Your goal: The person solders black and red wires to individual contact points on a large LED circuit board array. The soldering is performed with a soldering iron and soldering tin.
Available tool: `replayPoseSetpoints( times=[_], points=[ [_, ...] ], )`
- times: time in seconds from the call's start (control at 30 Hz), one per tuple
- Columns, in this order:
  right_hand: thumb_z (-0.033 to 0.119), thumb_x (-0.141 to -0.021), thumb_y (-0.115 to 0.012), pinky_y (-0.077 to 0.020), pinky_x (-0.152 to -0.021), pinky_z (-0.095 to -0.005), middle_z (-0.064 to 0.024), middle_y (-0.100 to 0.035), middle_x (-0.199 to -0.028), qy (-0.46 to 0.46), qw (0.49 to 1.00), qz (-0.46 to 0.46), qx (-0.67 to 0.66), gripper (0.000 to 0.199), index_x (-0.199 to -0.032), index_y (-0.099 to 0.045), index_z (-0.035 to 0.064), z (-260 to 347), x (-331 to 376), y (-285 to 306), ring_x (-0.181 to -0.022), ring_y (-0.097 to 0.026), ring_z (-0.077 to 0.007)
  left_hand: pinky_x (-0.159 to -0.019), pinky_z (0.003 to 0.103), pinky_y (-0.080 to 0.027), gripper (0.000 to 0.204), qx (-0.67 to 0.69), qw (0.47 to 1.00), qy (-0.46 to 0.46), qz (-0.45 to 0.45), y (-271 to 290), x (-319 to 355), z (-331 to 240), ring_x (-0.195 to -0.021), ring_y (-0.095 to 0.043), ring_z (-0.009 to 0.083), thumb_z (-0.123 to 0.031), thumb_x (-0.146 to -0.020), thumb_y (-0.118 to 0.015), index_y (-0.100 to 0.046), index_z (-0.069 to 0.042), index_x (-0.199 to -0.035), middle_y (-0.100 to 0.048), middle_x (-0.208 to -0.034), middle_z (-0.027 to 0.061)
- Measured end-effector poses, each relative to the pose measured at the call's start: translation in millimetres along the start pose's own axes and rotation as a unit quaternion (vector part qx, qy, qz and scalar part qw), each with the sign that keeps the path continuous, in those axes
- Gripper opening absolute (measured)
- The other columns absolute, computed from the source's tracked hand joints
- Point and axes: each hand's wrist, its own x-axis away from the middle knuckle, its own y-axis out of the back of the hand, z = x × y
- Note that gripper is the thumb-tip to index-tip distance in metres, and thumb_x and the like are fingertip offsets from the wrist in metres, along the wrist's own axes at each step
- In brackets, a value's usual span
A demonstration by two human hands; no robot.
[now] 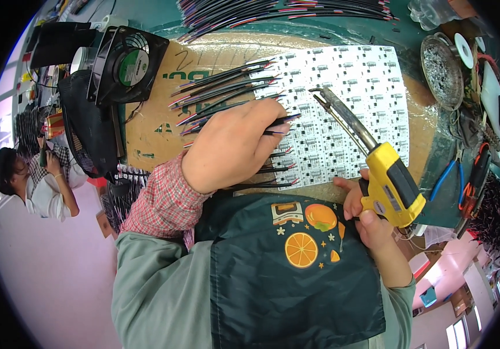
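Observation:
My right hand is wrapped round the handle of a yellow and black soldering gun. Its long metal tip slants up and left over a white sheet of small circuit boards, each repeating the same black parts. My left hand is closed over the sheet's left edge, its fingertips pinching the end of a black wire. Several more black wires with red and white ends lie in a row across that edge, above and below the hand. My palm hides some of them. Whether the soldering tip touches the sheet, I cannot tell.
Brown cardboard lies under the sheet. A black fan stands at the left. Bundles of wires run along the back. At the right are a round metal dish and blue-handled pliers. A person sits at far left.

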Motion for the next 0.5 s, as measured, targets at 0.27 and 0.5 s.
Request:
replayPoseSetpoints(
  times=[0.27, 0.5],
  points=[
    [0.030, -0.087, -0.062, -0.0340, -0.104, -0.0521, 0.0004, -0.045, -0.067, 0.001, 1.000, 0.009, -0.030, 0.063, -0.136, -0.033, 0.0025, -3, -14, -4, -0.062, -0.049, -0.0121, -0.067, 0.034, -0.048, 0.022, -0.039, 0.976, -0.128, -0.172, 28, 3, -2, -0.076, -0.059, 0.0280, -0.004, -0.079, -0.066, -0.063, -0.003, -0.101, -0.060, -0.085, 0.0112],
    [0.037, -0.081, -0.069, -0.0424, -0.094, -0.0474, 0.0006, -0.043, -0.064, -0.012, 0.999, -0.030, -0.029, 0.068, -0.131, -0.039, 0.0017, 1, -18, -11, -0.058, -0.049, -0.0127, -0.065, 0.034, -0.050, 0.024, -0.002, 0.990, -0.040, -0.135, 13, 12, -17, -0.076, -0.063, 0.0276, -0.006, -0.076, -0.068, -0.065, -0.008, -0.099, -0.066, -0.087, 0.0087]
  ],
)
